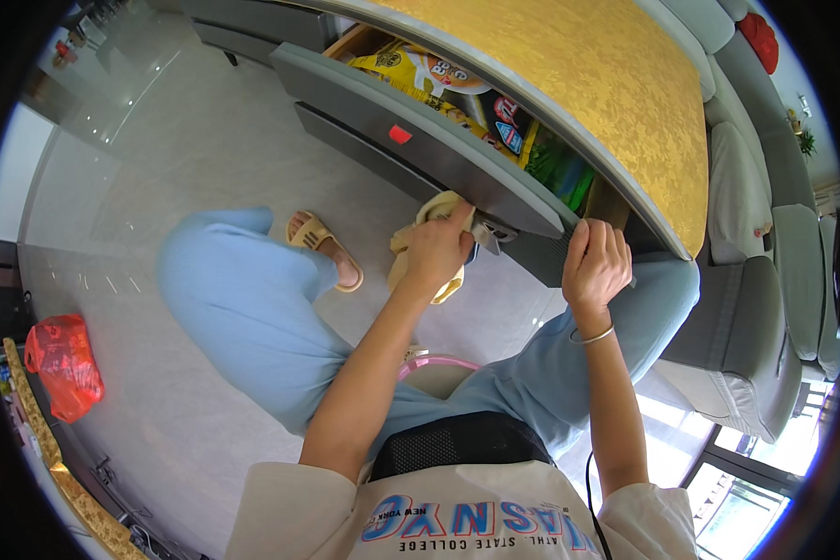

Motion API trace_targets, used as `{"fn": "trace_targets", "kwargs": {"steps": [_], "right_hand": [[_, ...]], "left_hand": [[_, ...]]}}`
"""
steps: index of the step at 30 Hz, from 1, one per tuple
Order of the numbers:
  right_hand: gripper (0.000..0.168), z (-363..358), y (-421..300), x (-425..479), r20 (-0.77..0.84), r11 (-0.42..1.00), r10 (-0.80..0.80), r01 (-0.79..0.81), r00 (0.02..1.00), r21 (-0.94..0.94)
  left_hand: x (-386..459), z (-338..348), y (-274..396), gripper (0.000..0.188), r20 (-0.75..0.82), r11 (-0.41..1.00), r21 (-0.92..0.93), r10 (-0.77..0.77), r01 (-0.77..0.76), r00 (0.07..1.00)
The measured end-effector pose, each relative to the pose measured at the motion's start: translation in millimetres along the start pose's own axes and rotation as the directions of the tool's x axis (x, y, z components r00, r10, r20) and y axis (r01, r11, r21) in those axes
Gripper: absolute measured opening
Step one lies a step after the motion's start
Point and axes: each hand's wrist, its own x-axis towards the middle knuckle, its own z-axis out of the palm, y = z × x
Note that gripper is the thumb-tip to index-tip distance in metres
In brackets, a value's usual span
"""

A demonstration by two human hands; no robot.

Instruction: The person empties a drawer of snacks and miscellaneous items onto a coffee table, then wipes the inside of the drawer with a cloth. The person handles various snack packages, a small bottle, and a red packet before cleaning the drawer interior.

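Note:
A grey drawer (420,133) stands pulled out from under a gold-patterned table top (574,63), with a red sticker on its front. Yellow snack packets (420,77) and a green bag (560,168) lie inside it. My left hand (437,245) is below the drawer front, its fingers on a cream cloth (444,206) that hangs beside a metal piece (491,234). How firmly it holds the cloth I cannot tell. At the drawer's right end, my right hand (597,262) has its fingers curled at the edge; the fingertips are hidden.
A grey sofa (728,329) stands to the right. On the floor at the far left sits a red plastic bag (66,367). My sandalled foot (322,248) is below the drawer, and a pink rim (437,360) shows between my legs.

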Motion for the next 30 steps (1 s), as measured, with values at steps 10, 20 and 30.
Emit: {"fn": "trace_targets", "kwargs": {"steps": [10,20,30], "right_hand": [[0.014,1.5,5.2,-2.5,-0.022,0.999,-0.042,0.041,0.999,-0.006],[0.014,5.1,6.3,-4.0,-0.040,0.999,-0.031,0.031,0.999,-0.009],[0.015,1.4,0.4,-1.6,-0.006,1.000,-0.004,0.004,1.000,0.002]], "left_hand": [[-37.1,37.0,-10.5,0.026,0.215,0.662,-0.646,-0.321,0.381,0.922],[-50.5,34.4,10.4,0.025,0.457,-0.162,-0.886,-0.456,0.434,0.763],[-48.7,47.3,24.9,0.031,0.149,0.527,-0.798,-0.298,0.293,0.943]]}}
